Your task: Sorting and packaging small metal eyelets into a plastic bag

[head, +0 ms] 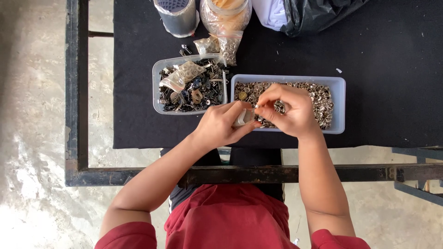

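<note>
Two trays side by side on the table (378, 69) — hardware tray (159, 87) left, ring tray (339, 106) right, jars (226, 14) behind.

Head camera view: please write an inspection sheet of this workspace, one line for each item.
Surface: black cloth over a dark metal frame.
Job's things: right tray full of small silvery metal rings; a small pale piece held over it.
Clutter: left tray of dark metal parts and a small bag; two containers and a black plastic bag at the far edge.
Grippers: left hand pinches the pale piece; right hand works at it with its fingertips.
Cables: nothing seen.
Surroundings: concrete floor.
</note>
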